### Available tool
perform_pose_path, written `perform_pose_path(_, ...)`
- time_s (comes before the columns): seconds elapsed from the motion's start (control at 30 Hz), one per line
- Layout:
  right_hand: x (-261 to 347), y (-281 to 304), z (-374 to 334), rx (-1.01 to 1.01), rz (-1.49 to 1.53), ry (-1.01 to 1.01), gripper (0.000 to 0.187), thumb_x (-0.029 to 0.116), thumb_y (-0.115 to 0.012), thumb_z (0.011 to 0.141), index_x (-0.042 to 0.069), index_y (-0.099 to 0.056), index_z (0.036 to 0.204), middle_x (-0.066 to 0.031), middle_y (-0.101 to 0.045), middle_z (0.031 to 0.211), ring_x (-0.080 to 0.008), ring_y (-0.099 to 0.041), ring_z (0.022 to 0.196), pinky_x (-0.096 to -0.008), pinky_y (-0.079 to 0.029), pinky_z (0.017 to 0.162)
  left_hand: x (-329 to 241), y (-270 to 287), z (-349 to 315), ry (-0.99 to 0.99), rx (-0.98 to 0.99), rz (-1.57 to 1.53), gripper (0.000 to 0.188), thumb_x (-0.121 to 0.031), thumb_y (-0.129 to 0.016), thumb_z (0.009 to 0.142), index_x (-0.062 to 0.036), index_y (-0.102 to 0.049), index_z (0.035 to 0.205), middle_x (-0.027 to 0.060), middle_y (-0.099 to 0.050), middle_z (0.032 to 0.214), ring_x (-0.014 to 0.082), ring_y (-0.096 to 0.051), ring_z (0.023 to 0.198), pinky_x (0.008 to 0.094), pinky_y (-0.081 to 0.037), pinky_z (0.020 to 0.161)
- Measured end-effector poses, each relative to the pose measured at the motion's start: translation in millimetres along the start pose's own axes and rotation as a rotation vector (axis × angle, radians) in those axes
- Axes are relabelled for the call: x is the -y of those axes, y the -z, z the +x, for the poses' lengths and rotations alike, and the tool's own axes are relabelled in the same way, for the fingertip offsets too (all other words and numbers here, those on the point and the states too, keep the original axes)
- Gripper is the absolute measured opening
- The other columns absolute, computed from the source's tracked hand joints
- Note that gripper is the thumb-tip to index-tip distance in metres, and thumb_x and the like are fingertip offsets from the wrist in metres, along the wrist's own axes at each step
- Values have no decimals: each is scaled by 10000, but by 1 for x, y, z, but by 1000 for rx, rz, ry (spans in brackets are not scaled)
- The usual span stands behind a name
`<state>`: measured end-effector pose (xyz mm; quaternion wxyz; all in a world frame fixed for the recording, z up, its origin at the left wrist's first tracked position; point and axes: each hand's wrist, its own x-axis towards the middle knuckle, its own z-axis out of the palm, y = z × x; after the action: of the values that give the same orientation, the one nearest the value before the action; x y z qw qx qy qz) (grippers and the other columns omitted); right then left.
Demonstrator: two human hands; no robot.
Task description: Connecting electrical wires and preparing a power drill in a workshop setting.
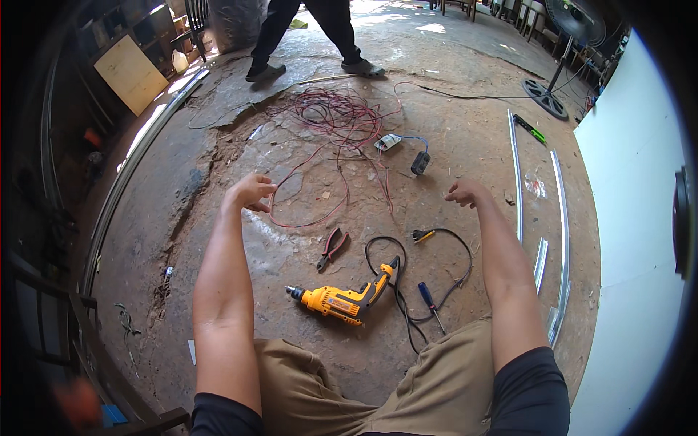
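My left hand (pixel 251 193) hangs over the floor with fingers loosely bent and apart. Thin red wire (pixel 320 219) loops past its fingertips; I see no grip on it. Across from it, my right hand (pixel 466 193) is also loosely bent, with nothing visible in it. Between and below my hands lie pliers with red-and-black handles (pixel 333 250), a yellow-and-black power drill (pixel 342 299) with its black cord (pixel 469 251), and a blue-handled screwdriver (pixel 427 294). Beyond the right hand sit a small white electrical box (pixel 387 142) and a black socket-like block (pixel 420 163), joined by blue wire.
A tangle of red and dark wire (pixel 327 112) lies ahead, with a person's legs (pixel 309 33) beyond it. Metal strips (pixel 515 174) and a green-and-black cutter (pixel 529 129) are at right, beside a pale panel (pixel 629 218). A pedestal fan (pixel 545 98) stands far right. Cracked, uneven ground runs at left.
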<state>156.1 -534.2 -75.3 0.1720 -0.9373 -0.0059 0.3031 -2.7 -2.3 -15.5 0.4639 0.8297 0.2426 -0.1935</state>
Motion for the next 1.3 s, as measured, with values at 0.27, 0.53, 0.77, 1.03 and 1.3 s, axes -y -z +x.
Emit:
perform_pose_path(0.27, 4, -1, 7, -14, 8, 2, 343, 359, -778, 815, 49, -742, 957, -55, -598, 648, -174, -594, 634, -355, -550, 640, 4, 3, -1, 27, 14, 26, 625, -322, -635, 935, -41, -406, 1444, 206, -580, 1281, 288, -722, 742, 372, -580, 668)
perform_pose_path(0.53, -5, 1, 12, -23, 3, 5, 374, 387, -776, 810, 21, -718, 854, -68, -629, 708, -197, -616, 667, -361, -548, 626, -1, -1, 10, 82, 18, 63, 621, -313, -632, 938, -66, -393, 1455, 189, -537, 1328, 264, -678, 839, 445, -575, 714)
perform_pose_path(0.77, -19, -10, 41, 5, -165, -15, 388, 432, -766, 798, 99, -730, 993, -57, -665, 736, -178, -644, 684, -390, -546, 649, 2, -2, 5, 54, 4, 98, 585, -301, -638, 930, -65, -433, 1425, 190, -568, 1298, 283, -713, 768, 406, -580, 663)
perform_pose_path(1.03, -27, -9, 42, 25, -125, 71, 391, 416, -779, 781, 54, -701, 907, -83, -672, 747, -227, -647, 687, -409, -534, 620, -10, -18, -5, 57, -20, -5, 651, -247, -652, 922, -114, -353, 1486, 230, -603, 1253, 294, -716, 702, 360, -581, 596)
perform_pose_path(1.3, 1, 11, 20, 3, -415, 275, 547, 401, -748, 802, 35, -656, 1198, -182, -688, 1130, -337, -672, 1006, -416, -541, 847, -10, -14, 19, 76, 34, 144, 468, -319, -648, 935, -29, -570, 1293, 173, -621, 1194, 249, -703, 640, 325, -591, 562)
